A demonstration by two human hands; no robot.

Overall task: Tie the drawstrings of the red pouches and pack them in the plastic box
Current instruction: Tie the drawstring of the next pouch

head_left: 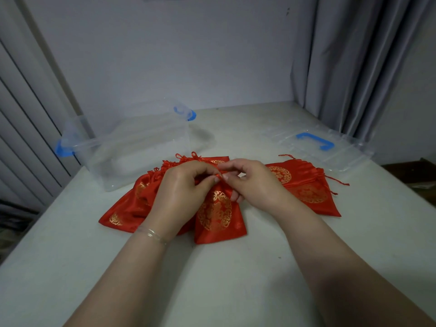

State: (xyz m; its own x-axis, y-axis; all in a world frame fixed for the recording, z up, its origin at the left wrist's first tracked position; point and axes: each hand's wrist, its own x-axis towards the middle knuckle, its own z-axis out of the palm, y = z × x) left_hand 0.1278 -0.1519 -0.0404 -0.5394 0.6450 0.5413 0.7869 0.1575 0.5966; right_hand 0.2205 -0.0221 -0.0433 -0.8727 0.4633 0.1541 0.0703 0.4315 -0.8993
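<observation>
home room | grey curtain [349, 67] | plain wall [177, 55] | white table [236, 279]

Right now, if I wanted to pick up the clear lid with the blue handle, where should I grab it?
Probably by the blue handle. The lid lies flat on the table, handle facing up, so reach down from above and curl your fingers under the bar. Come from the right side, since both hands, left and right, are busy at the pouch in the middle.
</observation>
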